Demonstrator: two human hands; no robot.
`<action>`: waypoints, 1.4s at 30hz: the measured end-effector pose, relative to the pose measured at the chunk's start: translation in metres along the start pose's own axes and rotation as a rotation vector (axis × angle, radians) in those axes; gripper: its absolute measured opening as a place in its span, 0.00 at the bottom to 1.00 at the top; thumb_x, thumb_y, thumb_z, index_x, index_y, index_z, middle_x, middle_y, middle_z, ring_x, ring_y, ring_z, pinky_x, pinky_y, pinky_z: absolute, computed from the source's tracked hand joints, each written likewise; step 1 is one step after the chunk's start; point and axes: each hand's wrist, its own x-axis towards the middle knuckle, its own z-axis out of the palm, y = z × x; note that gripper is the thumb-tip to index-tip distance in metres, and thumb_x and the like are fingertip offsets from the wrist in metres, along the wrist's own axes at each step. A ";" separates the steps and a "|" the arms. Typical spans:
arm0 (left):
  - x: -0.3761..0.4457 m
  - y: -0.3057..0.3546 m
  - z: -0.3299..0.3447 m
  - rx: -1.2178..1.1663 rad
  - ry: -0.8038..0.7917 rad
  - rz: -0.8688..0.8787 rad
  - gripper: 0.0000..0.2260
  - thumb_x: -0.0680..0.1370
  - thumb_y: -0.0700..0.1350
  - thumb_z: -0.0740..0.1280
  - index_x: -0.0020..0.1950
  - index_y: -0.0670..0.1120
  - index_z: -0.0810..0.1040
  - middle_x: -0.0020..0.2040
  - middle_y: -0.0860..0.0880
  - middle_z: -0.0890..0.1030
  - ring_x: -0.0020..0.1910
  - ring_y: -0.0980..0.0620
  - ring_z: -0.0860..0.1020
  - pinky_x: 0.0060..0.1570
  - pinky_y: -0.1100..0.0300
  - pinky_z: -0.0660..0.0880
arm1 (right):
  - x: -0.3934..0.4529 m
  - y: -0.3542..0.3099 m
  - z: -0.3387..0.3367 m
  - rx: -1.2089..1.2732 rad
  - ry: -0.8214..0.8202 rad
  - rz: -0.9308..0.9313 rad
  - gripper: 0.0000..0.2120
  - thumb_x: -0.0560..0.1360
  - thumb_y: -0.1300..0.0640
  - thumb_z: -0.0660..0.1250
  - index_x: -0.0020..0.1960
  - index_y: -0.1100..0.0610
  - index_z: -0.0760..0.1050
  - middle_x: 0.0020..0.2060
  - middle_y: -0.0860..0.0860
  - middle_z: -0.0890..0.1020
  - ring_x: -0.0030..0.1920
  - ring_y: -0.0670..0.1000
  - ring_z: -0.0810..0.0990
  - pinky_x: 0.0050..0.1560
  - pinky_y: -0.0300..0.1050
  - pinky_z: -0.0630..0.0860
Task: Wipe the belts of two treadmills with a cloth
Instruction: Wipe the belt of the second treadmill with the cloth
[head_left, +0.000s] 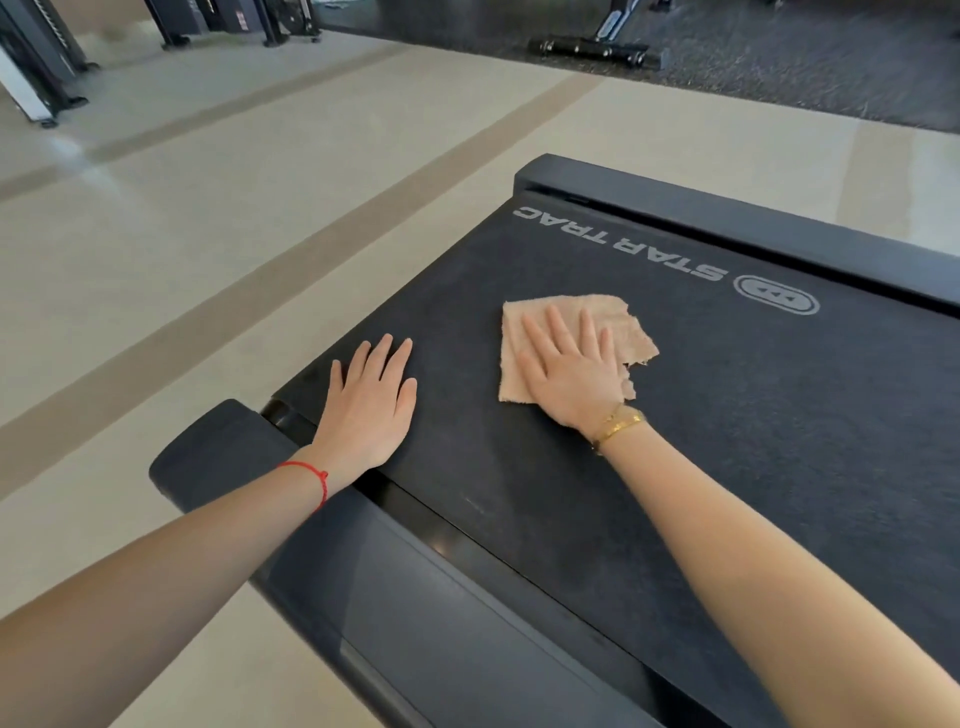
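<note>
A black treadmill belt (727, 415) with white STAR TRAC lettering fills the right half of the view. A beige cloth (618, 322) with a frayed right edge lies flat on the belt near its rear end. My right hand (569, 371) presses flat on the cloth, fingers straight and spread. My left hand (371, 400) rests flat on the bare belt to the left of the cloth, close to the belt's rear edge. Only one treadmill is in view.
The treadmill's dark side rail (415, 597) and rounded rear end cap (218, 452) lie under my left forearm. The far side rail (753, 228) borders the belt. Beige tiled floor (208, 234) spreads left; other gym machines (592, 49) stand far behind.
</note>
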 end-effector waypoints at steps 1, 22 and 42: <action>0.005 -0.005 0.000 0.002 0.006 0.010 0.24 0.85 0.51 0.48 0.81 0.49 0.50 0.81 0.47 0.52 0.80 0.45 0.49 0.77 0.41 0.49 | 0.002 -0.013 0.004 -0.007 0.004 -0.040 0.26 0.83 0.40 0.40 0.80 0.42 0.47 0.81 0.46 0.46 0.79 0.60 0.38 0.77 0.60 0.36; 0.014 -0.019 0.004 0.023 0.031 0.118 0.26 0.84 0.52 0.47 0.82 0.48 0.48 0.81 0.46 0.51 0.80 0.44 0.48 0.76 0.37 0.47 | -0.047 -0.044 0.010 0.005 0.067 0.146 0.26 0.84 0.41 0.41 0.80 0.42 0.47 0.81 0.45 0.46 0.79 0.59 0.38 0.77 0.58 0.35; 0.021 -0.014 0.011 0.028 0.073 0.096 0.29 0.82 0.58 0.47 0.81 0.47 0.51 0.81 0.43 0.53 0.80 0.43 0.49 0.76 0.36 0.49 | 0.055 -0.009 -0.010 0.019 -0.012 0.235 0.27 0.83 0.40 0.39 0.80 0.41 0.45 0.81 0.46 0.43 0.79 0.58 0.36 0.77 0.59 0.34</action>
